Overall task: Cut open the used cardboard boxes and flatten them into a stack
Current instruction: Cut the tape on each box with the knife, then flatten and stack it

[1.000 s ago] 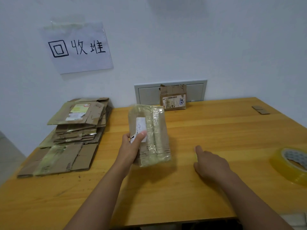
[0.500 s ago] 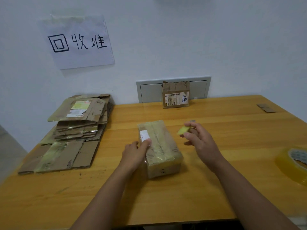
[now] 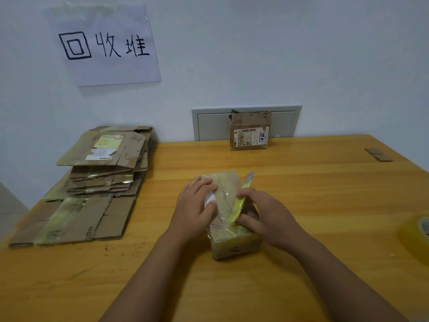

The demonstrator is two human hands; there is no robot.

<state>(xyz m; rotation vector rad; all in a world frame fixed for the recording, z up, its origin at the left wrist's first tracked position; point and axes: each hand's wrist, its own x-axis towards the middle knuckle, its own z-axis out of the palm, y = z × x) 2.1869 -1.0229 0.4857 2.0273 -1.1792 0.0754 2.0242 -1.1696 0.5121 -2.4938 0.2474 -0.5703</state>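
Nearest the camera, both forearms reach in over the wooden table (image 3: 325, 182) to a small taped box (image 3: 234, 242) lying flat in the middle. The left hand (image 3: 196, 205) lies on the box's left half, fingers fairly straight and spread across the top, the thumb tucked by a white label; it seems to be pinning the box down so it cannot slide under the blade. The right hand (image 3: 264, 214) is curled round a yellow utility knife (image 3: 239, 203), thumb and fingers pinching the handle, with the grey blade pointing away over the box's far end. The knife lies roughly along the tape seam on top, which suits a lengthwise slit, though whether the blade touches the tape I cannot tell from this angle.

At the right edge sits a roll of clear tape (image 3: 415, 238), partly out of view. To the left, well apart from the hands, flattened cardboard forms a stack (image 3: 102, 173) on wider opened sheets, ready to take the next piece. Farther back a second box (image 3: 250, 131) leans upright against a wall panel (image 3: 285, 123), apparently still uncut. Two cardboard scraps (image 3: 378, 154) lie at the far right. Above the stack, a handwritten paper sign (image 3: 106, 45) marks the wall.
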